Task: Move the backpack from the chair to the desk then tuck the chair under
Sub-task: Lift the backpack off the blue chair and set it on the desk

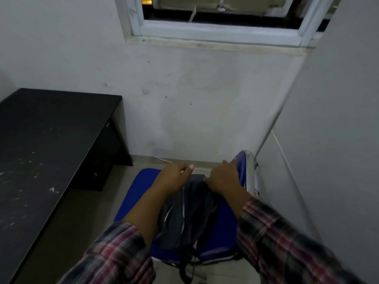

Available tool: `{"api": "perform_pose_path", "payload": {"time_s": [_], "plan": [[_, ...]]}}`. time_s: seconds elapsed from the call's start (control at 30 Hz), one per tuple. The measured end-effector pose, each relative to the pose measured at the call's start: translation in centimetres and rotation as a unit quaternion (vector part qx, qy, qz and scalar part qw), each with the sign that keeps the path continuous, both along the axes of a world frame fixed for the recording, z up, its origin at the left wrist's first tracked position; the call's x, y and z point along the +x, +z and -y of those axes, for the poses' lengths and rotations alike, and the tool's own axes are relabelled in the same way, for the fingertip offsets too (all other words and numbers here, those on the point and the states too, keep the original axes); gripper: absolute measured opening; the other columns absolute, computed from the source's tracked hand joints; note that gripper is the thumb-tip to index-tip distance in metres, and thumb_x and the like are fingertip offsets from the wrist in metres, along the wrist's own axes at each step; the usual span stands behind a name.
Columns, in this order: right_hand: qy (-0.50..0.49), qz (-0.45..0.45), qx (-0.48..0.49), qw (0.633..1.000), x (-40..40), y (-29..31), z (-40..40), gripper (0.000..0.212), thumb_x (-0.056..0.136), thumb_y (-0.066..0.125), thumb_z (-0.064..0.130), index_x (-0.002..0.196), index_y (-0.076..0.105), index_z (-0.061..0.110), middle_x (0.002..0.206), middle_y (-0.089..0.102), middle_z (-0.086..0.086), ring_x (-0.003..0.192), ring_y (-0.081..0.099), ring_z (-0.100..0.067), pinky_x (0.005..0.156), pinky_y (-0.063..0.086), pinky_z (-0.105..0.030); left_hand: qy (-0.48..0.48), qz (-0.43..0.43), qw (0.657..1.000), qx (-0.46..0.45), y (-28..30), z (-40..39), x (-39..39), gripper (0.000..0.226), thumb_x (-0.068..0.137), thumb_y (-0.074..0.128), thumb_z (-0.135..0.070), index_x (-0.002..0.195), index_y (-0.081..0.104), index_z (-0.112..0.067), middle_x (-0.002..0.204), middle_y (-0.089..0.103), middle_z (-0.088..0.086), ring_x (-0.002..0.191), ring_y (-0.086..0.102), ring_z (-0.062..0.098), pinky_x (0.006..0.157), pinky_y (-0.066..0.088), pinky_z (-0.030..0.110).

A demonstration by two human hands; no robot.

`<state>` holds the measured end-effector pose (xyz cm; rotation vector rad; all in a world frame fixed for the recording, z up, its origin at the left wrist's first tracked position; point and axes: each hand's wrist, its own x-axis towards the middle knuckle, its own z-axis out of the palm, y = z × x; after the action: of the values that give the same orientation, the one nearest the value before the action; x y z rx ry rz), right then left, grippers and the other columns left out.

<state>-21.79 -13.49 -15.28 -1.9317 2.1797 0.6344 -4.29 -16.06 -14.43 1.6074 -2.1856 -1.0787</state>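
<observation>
A dark grey backpack (184, 214) with silver zips lies on the blue seat of a chair (141, 193), its straps hanging off the near edge. My left hand (174, 177) rests on the top left of the backpack, fingers curled around its upper edge. My right hand (223, 177) presses on the top right of the bag, next to the blue chair back (242, 167) with its white frame. The black desk (47, 144) stands to the left of the chair, its top bare and dusty.
A white wall faces me, with a window (221, 17) above. A second wall closes in on the right, with a white cable (287, 160) running along it. Drawers (102, 160) sit under the desk's far end. Pale floor shows between desk and chair.
</observation>
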Motion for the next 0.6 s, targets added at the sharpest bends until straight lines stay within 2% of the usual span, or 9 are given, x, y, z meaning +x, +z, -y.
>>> {"api": "perform_pose_path", "payload": {"time_s": [0.1, 0.2, 0.3, 0.37, 0.43, 0.47, 0.53, 0.6], "plan": [[-0.105, 0.123, 0.044, 0.986, 3.4, -2.4, -0.9, 0.082, 0.090, 0.024, 0.071, 0.134, 0.054, 0.010, 0.143, 0.051, -0.016, 0.133, 0.042, -0.036, 0.113, 0.023, -0.053, 0.008, -0.008, 1.000, 0.000, -0.7, 0.7, 1.8, 0.043, 0.099, 0.044, -0.043, 0.099, 0.070, -0.009, 0.103, 0.072, 0.013, 0.100, 0.065, 0.029, 0.078, 0.047, 0.031], [-0.221, 0.248, 0.000, 0.943, 5.9, -5.1, -2.7, 0.104, 0.077, 0.032, 0.084, 0.149, 0.029, 0.009, 0.159, 0.021, -0.015, 0.144, 0.022, -0.036, 0.113, 0.025, -0.053, 0.007, -0.002, 1.000, 0.011, -1.5, 1.3, 3.9, 0.046, 0.098, 0.044, -0.045, 0.115, 0.069, -0.011, 0.118, 0.070, 0.011, 0.110, 0.064, 0.026, 0.092, 0.050, 0.035], [-0.267, 0.323, -0.048, 0.907, 8.3, -7.1, -3.8, 0.105, 0.068, 0.044, 0.087, 0.150, 0.018, 0.027, 0.162, -0.007, -0.006, 0.147, 0.004, -0.040, 0.114, 0.025, -0.061, -0.006, 0.022, 0.999, 0.031, -2.9, 1.6, 6.3, 0.048, 0.098, 0.042, -0.047, 0.122, 0.066, -0.013, 0.124, 0.067, 0.011, 0.115, 0.062, 0.027, 0.096, 0.049, 0.038], [-0.286, 0.339, -0.068, 0.894, 9.9, -8.4, -4.2, 0.104, 0.067, 0.052, 0.084, 0.149, 0.017, 0.032, 0.161, -0.014, -0.006, 0.146, 0.009, -0.042, 0.114, 0.027, -0.059, -0.013, 0.030, 0.998, 0.051, -3.7, 1.5, 8.1, 0.049, 0.099, 0.041, -0.048, 0.125, 0.064, -0.013, 0.128, 0.066, 0.009, 0.116, 0.060, 0.025, 0.094, 0.047, 0.036], [-0.337, 0.368, -0.111, 0.859, 11.5, -9.4, -4.3, 0.097, 0.073, 0.061, 0.071, 0.149, 0.016, 0.030, 0.161, -0.011, -0.009, 0.142, 0.024, -0.044, 0.111, 0.034, -0.056, -0.021, 0.035, 0.997, 0.073, -4.4, 1.4, 10.2, 0.049, 0.099, 0.040, -0.049, 0.124, 0.064, -0.014, 0.126, 0.066, 0.008, 0.113, 0.061, 0.023, 0.092, 0.047, 0.035], [-0.368, 0.388, -0.138, 0.834, 12.3, -9.7, -4.2, 0.091, 0.078, 0.063, 0.063, 0.149, 0.016, 0.030, 0.162, -0.003, -0.011, 0.137, 0.032, -0.045, 0.108, 0.038, -0.056, -0.022, 0.036, 0.996, 0.082, -4.7, 1.4, 11.4, 0.050, 0.098, 0.039, -0.051, 0.123, 0.064, -0.015, 0.125, 0.066, 0.008, 0.113, 0.061, 0.022, 0.092, 0.048, 0.036], [-0.404, 0.419, -0.179, 0.793, 13.6, -10.1, -3.7, 0.082, 0.087, 0.063, 0.047, 0.150, 0.013, 0.031, 0.156, 0.026, -0.018, 0.127, 0.046, -0.045, 0.101, 0.043, -0.054, -0.016, 0.045, 0.995, 0.092, -5.0, 1.6, 13.8, 0.052, 0.097, 0.039, -0.053, 0.127, 0.062, -0.016, 0.130, 0.064, 0.007, 0.117, 0.059, 0.022, 0.097, 0.048, 0.038], [-0.402, 0.414, -0.207, 0.790, 14.5, -10.1, -3.1, 0.077, 0.092, 0.061, 0.034, 0.152, 0.015, 0.028, 0.140, 0.049, -0.022, 0.119, 0.055, -0.042, 0.097, 0.046, -0.049, -0.007, 0.059, 0.993, 0.099, -5.2, 1.9, 16.0, 0.053, 0.096, 0.043, -0.052, 0.132, 0.058, -0.016, 0.136, 0.060, 0.006, 0.124, 0.056, 0.023, 0.102, 0.045, 0.037]]}}
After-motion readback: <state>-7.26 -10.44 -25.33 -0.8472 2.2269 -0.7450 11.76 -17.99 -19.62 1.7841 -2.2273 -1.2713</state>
